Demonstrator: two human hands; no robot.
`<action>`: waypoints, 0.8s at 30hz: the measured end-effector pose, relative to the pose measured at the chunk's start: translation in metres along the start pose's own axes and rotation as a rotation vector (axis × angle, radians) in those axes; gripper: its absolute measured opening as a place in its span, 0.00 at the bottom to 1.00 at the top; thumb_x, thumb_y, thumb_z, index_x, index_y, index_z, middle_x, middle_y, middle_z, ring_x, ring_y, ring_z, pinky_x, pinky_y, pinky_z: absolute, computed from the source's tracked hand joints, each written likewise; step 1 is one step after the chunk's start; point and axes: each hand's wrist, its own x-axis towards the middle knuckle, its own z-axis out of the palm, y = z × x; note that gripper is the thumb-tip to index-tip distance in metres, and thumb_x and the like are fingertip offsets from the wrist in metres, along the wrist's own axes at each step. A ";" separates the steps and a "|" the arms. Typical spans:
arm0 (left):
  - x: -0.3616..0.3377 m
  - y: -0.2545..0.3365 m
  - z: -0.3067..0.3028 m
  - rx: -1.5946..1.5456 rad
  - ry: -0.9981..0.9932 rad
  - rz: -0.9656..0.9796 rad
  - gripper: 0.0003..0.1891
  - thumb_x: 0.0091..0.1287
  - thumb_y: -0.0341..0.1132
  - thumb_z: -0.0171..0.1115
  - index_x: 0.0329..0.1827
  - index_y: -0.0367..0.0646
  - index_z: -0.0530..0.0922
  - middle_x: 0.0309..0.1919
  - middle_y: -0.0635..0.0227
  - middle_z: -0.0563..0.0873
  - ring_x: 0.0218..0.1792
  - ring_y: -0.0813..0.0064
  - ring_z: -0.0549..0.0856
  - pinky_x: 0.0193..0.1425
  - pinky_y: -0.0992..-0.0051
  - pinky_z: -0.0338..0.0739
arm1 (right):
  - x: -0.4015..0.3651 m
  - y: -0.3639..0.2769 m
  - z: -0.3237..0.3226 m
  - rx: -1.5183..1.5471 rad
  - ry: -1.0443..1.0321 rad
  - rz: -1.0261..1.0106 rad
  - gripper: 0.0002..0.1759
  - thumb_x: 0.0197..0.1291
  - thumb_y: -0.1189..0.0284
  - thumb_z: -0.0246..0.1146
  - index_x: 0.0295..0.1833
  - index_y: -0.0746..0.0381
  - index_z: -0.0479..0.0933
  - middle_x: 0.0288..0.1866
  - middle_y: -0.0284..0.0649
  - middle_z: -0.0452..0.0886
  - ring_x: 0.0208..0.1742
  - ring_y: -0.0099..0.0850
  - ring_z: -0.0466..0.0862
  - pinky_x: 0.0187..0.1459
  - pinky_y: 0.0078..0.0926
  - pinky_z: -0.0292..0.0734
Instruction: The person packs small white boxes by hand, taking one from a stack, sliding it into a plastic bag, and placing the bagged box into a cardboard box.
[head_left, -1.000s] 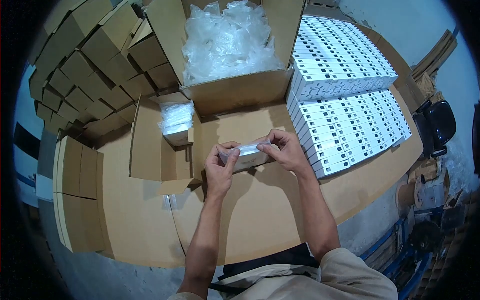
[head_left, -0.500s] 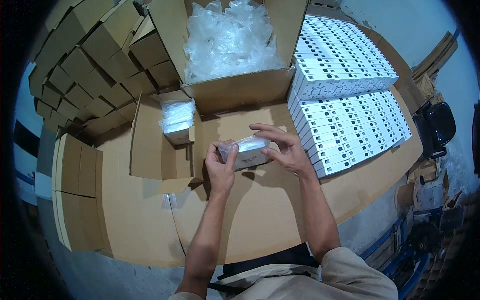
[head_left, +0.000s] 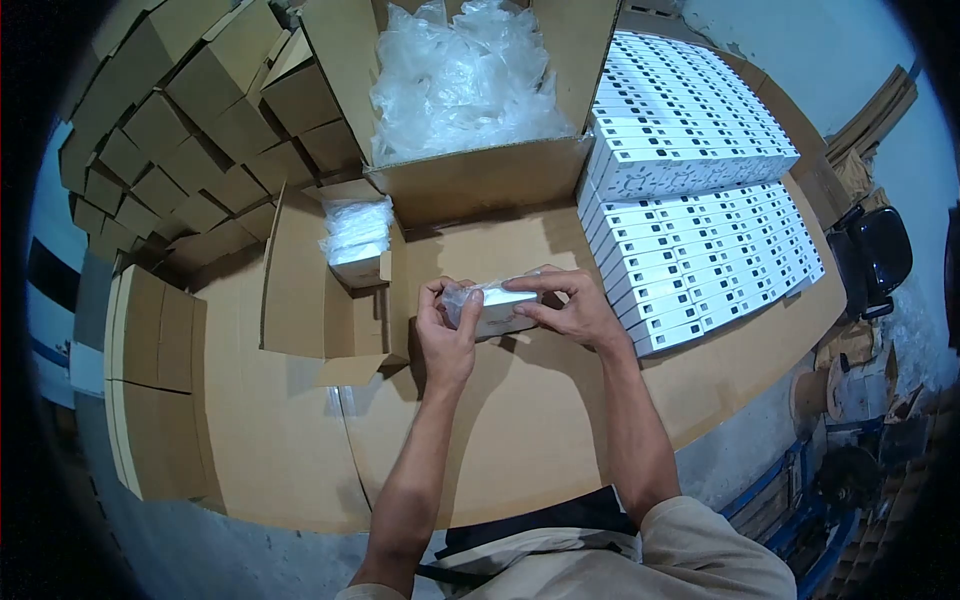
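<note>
Between my hands, above the cardboard-covered table, is a small white box (head_left: 497,318) partly inside a clear plastic bag (head_left: 456,300). My left hand (head_left: 446,325) grips its left end, thumb across the front and the bag bunched around the fingers. At the right end, my right hand (head_left: 570,308) pinches the box between thumb and fingers. Just to the left stands an open carton (head_left: 295,290) holding several bagged white boxes (head_left: 357,237) stacked at its back. Faint print shows on the front of the held box, too small to read.
A large open carton (head_left: 480,185) full of clear plastic bags (head_left: 465,85) stands behind my hands. On the right, white boxes (head_left: 700,255) are packed in long rows. Brown cartons (head_left: 190,140) pile up at back left, with more folded cartons (head_left: 155,385) at the left edge.
My right hand has come down and its fingers have closed on the right end of the white box. The left hand keeps its grip, and the box has shifted slightly.
</note>
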 end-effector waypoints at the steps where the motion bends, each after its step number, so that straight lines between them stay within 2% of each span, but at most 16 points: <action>1: 0.000 0.001 0.000 -0.004 0.000 -0.003 0.16 0.74 0.31 0.69 0.57 0.40 0.72 0.49 0.63 0.85 0.49 0.78 0.83 0.56 0.74 0.79 | 0.000 -0.001 0.000 0.007 0.008 -0.003 0.20 0.59 0.77 0.77 0.58 0.57 0.89 0.46 0.39 0.91 0.44 0.25 0.87 0.44 0.25 0.83; 5: -0.004 0.009 0.005 0.002 0.036 0.085 0.18 0.73 0.29 0.70 0.59 0.41 0.71 0.50 0.62 0.83 0.52 0.75 0.82 0.60 0.72 0.77 | -0.001 -0.006 0.000 -0.024 0.018 0.030 0.18 0.60 0.77 0.76 0.57 0.61 0.88 0.49 0.41 0.91 0.43 0.26 0.88 0.44 0.24 0.85; 8: -0.008 0.014 0.014 0.301 0.208 0.470 0.22 0.70 0.27 0.72 0.62 0.41 0.70 0.50 0.61 0.82 0.54 0.70 0.82 0.64 0.65 0.76 | -0.001 -0.004 0.000 0.054 0.022 0.121 0.17 0.60 0.76 0.76 0.56 0.63 0.88 0.49 0.42 0.91 0.43 0.26 0.89 0.44 0.25 0.86; 11: -0.014 0.020 0.004 0.735 0.171 0.897 0.24 0.65 0.28 0.75 0.62 0.42 0.74 0.49 0.64 0.86 0.56 0.64 0.82 0.68 0.60 0.72 | -0.001 -0.003 -0.001 0.068 0.018 0.075 0.17 0.61 0.75 0.76 0.55 0.65 0.87 0.49 0.42 0.91 0.44 0.27 0.89 0.44 0.26 0.86; 14: -0.019 0.020 0.005 0.892 -0.010 0.975 0.17 0.64 0.29 0.75 0.55 0.43 0.82 0.50 0.70 0.88 0.56 0.64 0.83 0.69 0.57 0.72 | -0.001 -0.006 -0.002 -0.036 0.026 0.011 0.18 0.60 0.74 0.77 0.56 0.65 0.87 0.49 0.42 0.90 0.46 0.28 0.89 0.47 0.28 0.86; 17: -0.019 0.023 0.011 0.957 -0.053 0.876 0.11 0.64 0.27 0.74 0.48 0.46 0.86 0.49 0.72 0.91 0.55 0.65 0.85 0.70 0.57 0.71 | -0.002 -0.006 -0.002 -0.047 0.037 -0.013 0.18 0.60 0.74 0.77 0.55 0.65 0.87 0.49 0.42 0.90 0.48 0.30 0.89 0.50 0.30 0.86; 24: -0.011 0.022 0.004 0.864 -0.045 0.788 0.13 0.64 0.26 0.73 0.51 0.44 0.85 0.49 0.69 0.91 0.55 0.64 0.87 0.73 0.56 0.71 | -0.002 -0.009 -0.004 -0.086 0.007 -0.022 0.18 0.57 0.73 0.78 0.54 0.63 0.87 0.49 0.40 0.89 0.50 0.33 0.88 0.52 0.32 0.86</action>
